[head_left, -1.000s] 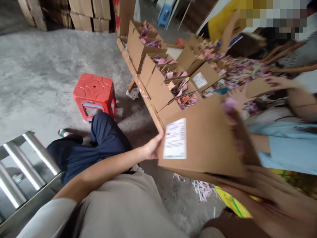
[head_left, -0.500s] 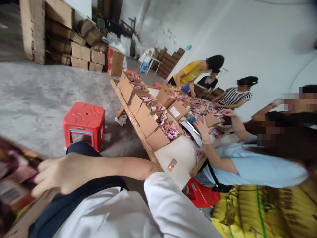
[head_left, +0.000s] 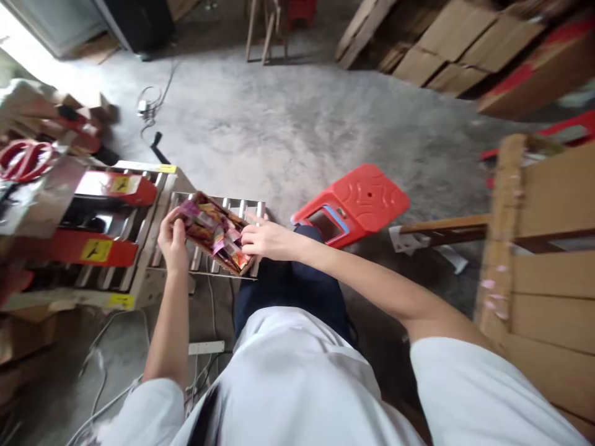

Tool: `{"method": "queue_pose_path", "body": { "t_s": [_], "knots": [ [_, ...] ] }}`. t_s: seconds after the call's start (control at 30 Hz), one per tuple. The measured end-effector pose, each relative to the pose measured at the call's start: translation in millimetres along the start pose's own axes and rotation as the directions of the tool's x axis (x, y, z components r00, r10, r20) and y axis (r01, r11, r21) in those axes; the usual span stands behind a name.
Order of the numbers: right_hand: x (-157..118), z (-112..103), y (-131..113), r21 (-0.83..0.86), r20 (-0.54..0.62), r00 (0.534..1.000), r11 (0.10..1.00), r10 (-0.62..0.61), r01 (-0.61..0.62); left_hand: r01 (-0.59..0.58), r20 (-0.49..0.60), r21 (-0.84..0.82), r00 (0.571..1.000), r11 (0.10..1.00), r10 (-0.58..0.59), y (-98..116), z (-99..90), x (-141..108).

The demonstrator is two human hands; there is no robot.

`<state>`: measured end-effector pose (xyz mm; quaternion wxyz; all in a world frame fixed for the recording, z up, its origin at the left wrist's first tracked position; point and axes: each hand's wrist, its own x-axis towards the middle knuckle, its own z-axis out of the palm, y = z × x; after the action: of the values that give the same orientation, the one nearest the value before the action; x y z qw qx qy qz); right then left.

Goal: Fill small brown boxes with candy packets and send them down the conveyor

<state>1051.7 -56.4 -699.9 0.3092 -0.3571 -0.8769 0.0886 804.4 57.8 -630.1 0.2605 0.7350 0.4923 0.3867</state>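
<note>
A small cardboard box (head_left: pixel 239 267) filled with shiny purple and orange packets (head_left: pixel 209 228) sits tilted over the metal roller conveyor (head_left: pixel 259 214). My left hand (head_left: pixel 173 240) grips the box at its left end, thumb over the rim. At the box's right end, my right hand (head_left: pixel 263 238) rests on the packets with its fingers bent; whether it pinches one of them cannot be made out.
A red and black taping machine (head_left: pixel 102 248) stands at the left, with red-handled scissors (head_left: pixel 25 160) above it. A red stool (head_left: pixel 367 197) is right of my knees. Cardboard boxes (head_left: pixel 553 272) line a wooden table edge (head_left: pixel 499 248) at the right. Cables (head_left: pixel 100 365) lie lower left.
The view has swung left from the table with people to the conveyor. Both hands and the box of packets now show fully; earlier only part of the box's contents showed at the left edge.
</note>
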Motion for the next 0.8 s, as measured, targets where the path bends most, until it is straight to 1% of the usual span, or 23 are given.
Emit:
{"method": "queue_pose_path", "body": {
  "t_s": [0.03,0.1,0.13,0.2,0.27,0.33,0.37,0.43,0.47,0.5,0.53,0.57,0.6,0.63,0.7,0.73,0.77,0.8],
  "knots": [
    [-4.4,-1.5,-6.5,0.039,-0.081,0.995,0.998,0.057,-0.054,-0.007,-0.019,0.009,1.0,1.0,0.008,-1.3,0.1,4.4],
    [-7.5,-4.3,-26.5,0.142,-0.218,0.957,0.976,0.192,-0.164,-0.013,-0.031,0.003,0.999,1.0,0.013,-4.7,2.2,8.9],
    [-4.2,-3.5,-36.9,0.184,-0.261,0.933,0.962,0.246,-0.202,-0.021,-0.031,0.009,0.999,1.0,0.021,-6.5,2.9,9.3],
    [13.0,5.0,-51.4,0.225,-0.298,0.896,0.937,0.328,-0.268,-0.042,-0.039,0.029,0.998,0.999,0.043,-9.4,1.7,8.3],
    [38.7,21.6,-52.2,0.226,-0.274,0.872,0.908,0.406,-0.352,-0.061,-0.012,0.057,0.998,0.997,0.061,-9.3,-2.9,7.5],
    [63.4,41.2,-41.8,0.204,-0.175,0.867,0.879,0.467,-0.432,-0.077,0.072,0.087,0.995,0.993,0.07,-4.2,-9.6,8.8],
    [72.9,50.3,-35.0,0.186,-0.104,0.875,0.873,0.473,-0.45,-0.089,0.128,0.105,0.989,0.991,0.075,0.4,-13.1,10.6],
    [84.5,63.5,-23.3,0.148,0.034,0.895,0.884,0.444,-0.444,-0.123,0.276,0.157,0.958,0.98,0.076,12.3,-19.1,17.0],
    [86.8,67.0,-19.5,0.138,0.088,0.9,0.89,0.426,-0.435,-0.148,0.367,0.197,0.928,0.969,0.067,18.8,-21.2,21.8],
    [87.4,68.7,-17.3,0.14,0.125,0.9,0.891,0.418,-0.433,-0.183,0.462,0.247,0.886,0.952,0.05,24.9,-22.3,27.4],
    [86.7,68.6,-16.3,0.154,0.136,0.899,0.887,0.417,-0.435,-0.227,0.547,0.303,0.836,0.925,0.026,30.3,-22.4,33.7],
    [85.2,67.5,-15.9,0.18,0.123,0.899,0.882,0.42,-0.436,-0.278,0.614,0.357,0.789,0.892,0.0,34.4,-21.2,40.4],
    [83.2,65.9,-15.7,0.218,0.093,0.901,0.874,0.424,-0.434,-0.33,0.657,0.403,0.754,0.854,-0.018,37.0,-18.9,47.1],
    [80.9,64.2,-15.0,0.27,0.056,0.907,0.869,0.417,-0.416,-0.377,0.681,0.439,0.732,0.816,-0.028,38.1,-15.4,53.1],
    [75.7,61.9,-11.9,0.412,-0.051,0.924,0.851,0.379,-0.326,-0.436,0.696,0.491,0.717,0.754,-0.038,35.6,-5.3,61.6],
    [72.6,61.2,-9.9,0.492,-0.116,0.923,0.829,0.366,-0.267,-0.454,0.698,0.511,0.714,0.73,-0.045,32.4,0.8,63.5],
    [68.8,60.6,-8.2,0.565,-0.183,0.911,0.798,0.37,-0.21,-0.47,0.698,0.531,0.714,0.705,-0.05,28.3,7.3,63.4],
    [64.1,59.3,-7.2,0.621,-0.254,0.886,0.768,0.389,-0.158,-0.486,0.69,0.555,0.723,0.675,-0.046,23.7,13.8,61.6]
  ]
}}
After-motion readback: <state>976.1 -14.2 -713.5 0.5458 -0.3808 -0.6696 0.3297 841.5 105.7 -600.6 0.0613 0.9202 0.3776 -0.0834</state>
